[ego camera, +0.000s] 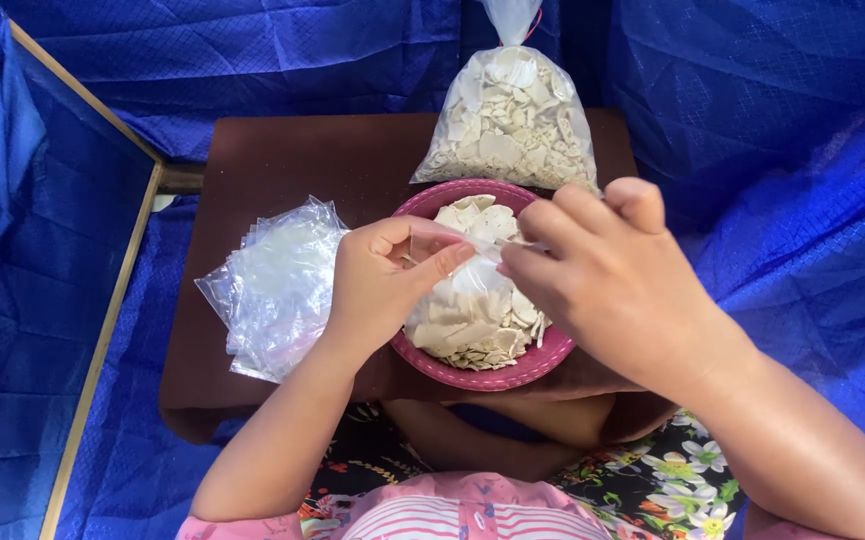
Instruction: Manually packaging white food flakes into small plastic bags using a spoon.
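My left hand (384,283) and my right hand (597,275) meet over a pink bowl (492,377) heaped with pale, flat chips. Between the fingertips of both hands I pinch a small clear plastic bag (464,262) partly filled with the same chips; it rests on the heap in the bowl. The bag's mouth is at my fingers, and its lower part lies against the chips. Both hands grip its upper edge.
A large knotted clear bag of chips (507,120) stands behind the bowl. A stack of empty small clear bags (272,285) lies to the left. All sit on a small dark brown table (292,160), ringed by blue cloth (772,150). A wooden-framed panel (102,330) stands at left.
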